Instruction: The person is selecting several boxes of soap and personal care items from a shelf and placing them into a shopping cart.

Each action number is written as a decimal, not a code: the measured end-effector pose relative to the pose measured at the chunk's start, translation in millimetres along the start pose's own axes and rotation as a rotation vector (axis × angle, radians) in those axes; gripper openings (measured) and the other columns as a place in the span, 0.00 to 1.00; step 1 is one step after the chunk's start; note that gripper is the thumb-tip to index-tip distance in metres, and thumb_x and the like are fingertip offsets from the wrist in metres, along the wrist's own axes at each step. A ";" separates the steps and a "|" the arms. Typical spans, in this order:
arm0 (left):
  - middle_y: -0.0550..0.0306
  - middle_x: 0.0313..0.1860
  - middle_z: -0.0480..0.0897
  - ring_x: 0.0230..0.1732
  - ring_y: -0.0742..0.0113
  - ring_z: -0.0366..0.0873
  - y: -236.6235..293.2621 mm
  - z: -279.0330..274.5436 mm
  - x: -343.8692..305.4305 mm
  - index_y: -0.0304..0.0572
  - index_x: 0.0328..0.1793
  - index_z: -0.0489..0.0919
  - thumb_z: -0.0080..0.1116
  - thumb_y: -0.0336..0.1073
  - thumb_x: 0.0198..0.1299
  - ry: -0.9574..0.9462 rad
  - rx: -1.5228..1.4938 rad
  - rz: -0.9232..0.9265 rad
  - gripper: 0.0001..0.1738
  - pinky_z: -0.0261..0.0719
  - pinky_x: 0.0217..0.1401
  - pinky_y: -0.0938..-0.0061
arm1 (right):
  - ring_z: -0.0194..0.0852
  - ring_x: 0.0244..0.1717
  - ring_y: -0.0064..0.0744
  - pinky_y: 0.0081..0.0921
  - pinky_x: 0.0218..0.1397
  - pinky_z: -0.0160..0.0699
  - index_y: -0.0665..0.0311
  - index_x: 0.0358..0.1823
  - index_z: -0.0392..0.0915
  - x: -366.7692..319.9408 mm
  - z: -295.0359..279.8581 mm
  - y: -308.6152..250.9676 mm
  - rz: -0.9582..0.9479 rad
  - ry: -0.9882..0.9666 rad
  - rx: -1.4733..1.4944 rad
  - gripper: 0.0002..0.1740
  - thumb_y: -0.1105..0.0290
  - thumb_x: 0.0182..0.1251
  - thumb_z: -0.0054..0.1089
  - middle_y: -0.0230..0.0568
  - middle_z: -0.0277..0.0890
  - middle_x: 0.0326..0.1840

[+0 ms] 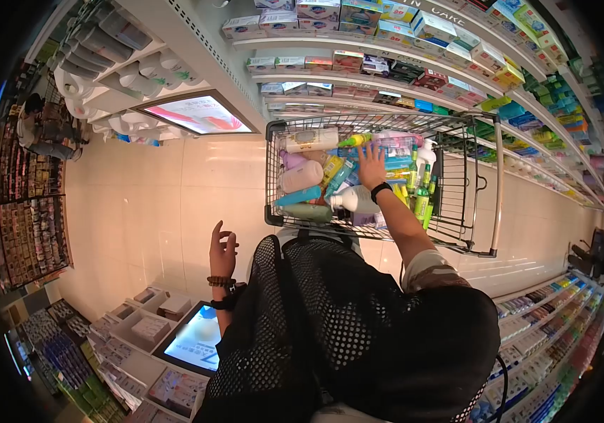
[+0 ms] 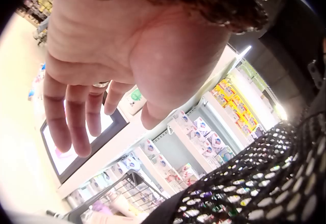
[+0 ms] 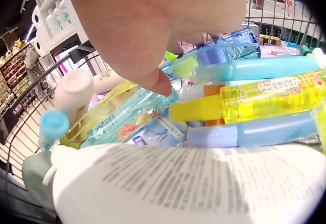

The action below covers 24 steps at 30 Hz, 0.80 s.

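My right hand (image 1: 371, 169) reaches over the wire cart, fingers spread above a blue bottle (image 1: 348, 152). In the right wrist view, the thumb of the right hand (image 3: 158, 35) points down beside a teal bottle (image 3: 127, 114); its fingertips are partly hidden behind the palm, and contact is unclear. Near it lie a yellow bottle (image 3: 270, 99) and a large white bottle (image 3: 193, 183) with printed text. My left hand (image 1: 223, 255) hangs left of the cart, holding nothing; in the left wrist view, the fingers of the left hand (image 2: 122, 51) hang loosely bent.
Bottles fill much of the cart (image 1: 269, 169). Shelves of boxes (image 1: 386, 53) run behind it. A display screen (image 1: 199, 114) stands upper left, another screen (image 1: 194, 337) lower left. A person (image 1: 48, 130) is at far left. Tiled floor (image 1: 139, 190) lies left of the cart.
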<state>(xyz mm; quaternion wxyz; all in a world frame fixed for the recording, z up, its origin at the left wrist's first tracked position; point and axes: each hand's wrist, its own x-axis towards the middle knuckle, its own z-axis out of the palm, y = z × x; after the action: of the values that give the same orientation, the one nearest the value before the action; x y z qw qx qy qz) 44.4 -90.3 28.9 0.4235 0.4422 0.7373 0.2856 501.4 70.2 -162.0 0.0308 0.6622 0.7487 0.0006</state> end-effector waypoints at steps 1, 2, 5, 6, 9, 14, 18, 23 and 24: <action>0.50 0.52 0.82 0.39 0.65 0.86 -3.4 1.2 -0.7 0.45 0.80 0.63 0.58 0.41 0.73 -0.014 0.012 -0.004 0.32 0.84 0.35 0.73 | 0.36 0.86 0.60 0.62 0.83 0.39 0.57 0.74 0.68 -11.2 0.0 -3.9 -0.033 0.024 0.032 0.30 0.64 0.69 0.51 0.53 0.54 0.82; 0.50 0.53 0.82 0.40 0.65 0.86 -5.0 1.8 -1.5 0.46 0.80 0.63 0.57 0.42 0.74 -0.028 0.024 -0.007 0.32 0.84 0.35 0.73 | 0.36 0.86 0.60 0.62 0.83 0.39 0.57 0.74 0.68 -21.6 -1.3 -7.7 -0.034 0.020 0.032 0.30 0.64 0.69 0.51 0.53 0.54 0.82; 0.50 0.54 0.82 0.39 0.65 0.86 -10.7 8.6 -1.0 0.46 0.79 0.64 0.57 0.43 0.73 -0.074 0.017 -0.010 0.31 0.84 0.35 0.73 | 0.41 0.83 0.67 0.62 0.80 0.48 0.59 0.58 0.83 -57.4 -0.9 -8.6 -0.132 -0.247 0.063 0.22 0.61 0.64 0.56 0.54 0.59 0.79; 0.50 0.54 0.82 0.39 0.65 0.86 -11.9 11.0 0.6 0.46 0.79 0.64 0.57 0.43 0.73 -0.078 0.014 -0.014 0.31 0.84 0.35 0.73 | 0.41 0.83 0.67 0.62 0.80 0.48 0.59 0.58 0.83 -66.6 2.7 -3.8 -0.132 -0.252 0.059 0.22 0.61 0.64 0.56 0.54 0.59 0.79; 0.53 0.53 0.82 0.40 0.66 0.86 -13.2 18.1 3.5 0.46 0.77 0.68 0.57 0.43 0.73 -0.142 0.010 0.002 0.29 0.83 0.36 0.73 | 0.40 0.84 0.66 0.64 0.79 0.49 0.57 0.60 0.82 -87.9 -2.4 5.3 -0.171 -0.212 0.065 0.23 0.61 0.65 0.57 0.49 0.60 0.80; 0.53 0.51 0.83 0.38 0.65 0.86 -22.4 29.1 18.0 0.42 0.74 0.71 0.60 0.42 0.71 -0.148 0.091 0.001 0.28 0.83 0.38 0.71 | 0.39 0.84 0.64 0.65 0.80 0.47 0.53 0.76 0.66 -122.3 -18.1 29.4 -0.161 -0.301 0.051 0.36 0.60 0.65 0.59 0.49 0.53 0.83; 0.50 0.53 0.82 0.38 0.64 0.85 -13.8 51.6 24.1 0.41 0.72 0.72 0.60 0.42 0.71 -0.206 0.130 0.038 0.27 0.84 0.41 0.70 | 0.37 0.86 0.56 0.65 0.82 0.41 0.48 0.85 0.46 -147.1 -23.6 60.9 -0.044 -0.425 0.299 0.51 0.64 0.62 0.63 0.45 0.43 0.87; 0.56 0.52 0.84 0.40 0.67 0.86 -19.1 75.0 25.1 0.46 0.73 0.72 0.59 0.44 0.73 -0.269 0.189 0.131 0.26 0.83 0.37 0.73 | 0.38 0.87 0.51 0.66 0.82 0.41 0.45 0.85 0.44 -172.8 -42.6 77.3 0.018 -0.536 0.245 0.52 0.62 0.62 0.65 0.40 0.39 0.89; 0.56 0.51 0.84 0.40 0.67 0.86 -18.3 77.4 21.9 0.46 0.73 0.72 0.59 0.43 0.73 -0.269 0.190 0.129 0.26 0.83 0.37 0.73 | 0.37 0.87 0.52 0.67 0.82 0.41 0.44 0.85 0.44 -177.7 -49.3 78.6 0.029 -0.583 0.287 0.52 0.62 0.62 0.65 0.39 0.38 0.89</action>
<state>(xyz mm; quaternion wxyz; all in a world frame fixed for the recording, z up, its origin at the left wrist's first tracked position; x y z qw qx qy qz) 99.3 -75.2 -30.9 0.4554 0.5608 0.6678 0.1793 598.6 -94.4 -101.5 0.1502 0.6426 0.6913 -0.2943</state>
